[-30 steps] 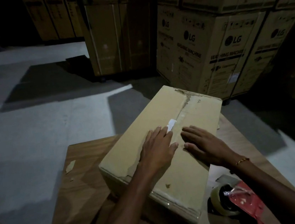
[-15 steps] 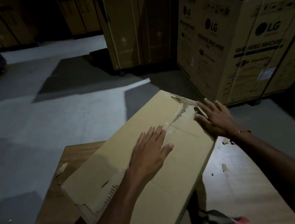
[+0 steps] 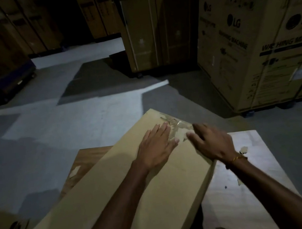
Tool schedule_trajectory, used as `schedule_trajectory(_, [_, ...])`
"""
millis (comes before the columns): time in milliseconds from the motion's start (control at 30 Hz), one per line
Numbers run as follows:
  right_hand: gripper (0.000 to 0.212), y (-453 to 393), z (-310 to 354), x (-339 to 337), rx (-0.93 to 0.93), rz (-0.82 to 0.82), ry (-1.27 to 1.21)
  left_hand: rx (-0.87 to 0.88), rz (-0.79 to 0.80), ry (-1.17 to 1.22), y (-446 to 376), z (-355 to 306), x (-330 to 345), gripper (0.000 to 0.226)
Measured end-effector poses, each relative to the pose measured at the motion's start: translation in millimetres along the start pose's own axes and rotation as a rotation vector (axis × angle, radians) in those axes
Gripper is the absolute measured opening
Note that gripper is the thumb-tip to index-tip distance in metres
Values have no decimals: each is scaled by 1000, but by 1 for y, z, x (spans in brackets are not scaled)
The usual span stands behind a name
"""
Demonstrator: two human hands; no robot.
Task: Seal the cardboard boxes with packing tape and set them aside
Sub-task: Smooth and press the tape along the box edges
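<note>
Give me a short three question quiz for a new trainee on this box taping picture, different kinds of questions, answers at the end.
1. True or false: both hands lie flat on top of the cardboard box.
2. Which hand wears the gold bracelet? A) left B) right
3. Fill in: the clear tape sits near the box's ___ end, over torn cardboard.

Key
1. True: the left hand and right hand both press it with straight fingers.
2. B
3. far
</note>
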State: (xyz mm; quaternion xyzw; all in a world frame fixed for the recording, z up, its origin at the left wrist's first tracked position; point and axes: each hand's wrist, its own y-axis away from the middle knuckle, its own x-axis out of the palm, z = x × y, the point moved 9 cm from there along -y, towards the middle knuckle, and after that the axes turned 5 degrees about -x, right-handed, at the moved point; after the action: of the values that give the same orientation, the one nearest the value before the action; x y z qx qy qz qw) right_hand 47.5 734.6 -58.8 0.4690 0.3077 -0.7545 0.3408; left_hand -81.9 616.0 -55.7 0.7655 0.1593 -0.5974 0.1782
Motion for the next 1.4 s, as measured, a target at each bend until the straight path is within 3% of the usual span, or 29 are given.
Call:
schedule_trajectory(333, [62, 38, 50, 23, 12, -36, -5, -56, -62, 13, 34, 33, 5, 74])
schedule_trajectory(567, [38, 64, 87, 29, -23, -80, -139, -47, -89, 0, 78, 64, 5, 66])
schedule_trajectory(767, [91, 76, 109, 42, 24, 94, 17, -20, -136, 41, 92, 65, -1, 58])
schedule_trajectory(867, [78, 80, 115, 40, 72, 74, 18, -34, -132, 43, 97, 69, -2, 55])
schedule_trajectory(1033, [34, 87, 123, 41, 117, -26, -14, -28, -79, 8, 104, 74, 4, 57])
schedule_trajectory(1167, [17, 91, 125, 33, 119, -94, -111, 2, -107, 14, 120, 79, 0, 58])
schedule_trajectory(1300, [24, 115, 88, 20, 346, -226, -463, 48, -107, 48, 135, 84, -2, 59])
schedule_trajectory(1400, [45, 142, 69, 7, 419, -308, -447, 126, -91, 50, 144, 73, -5, 58])
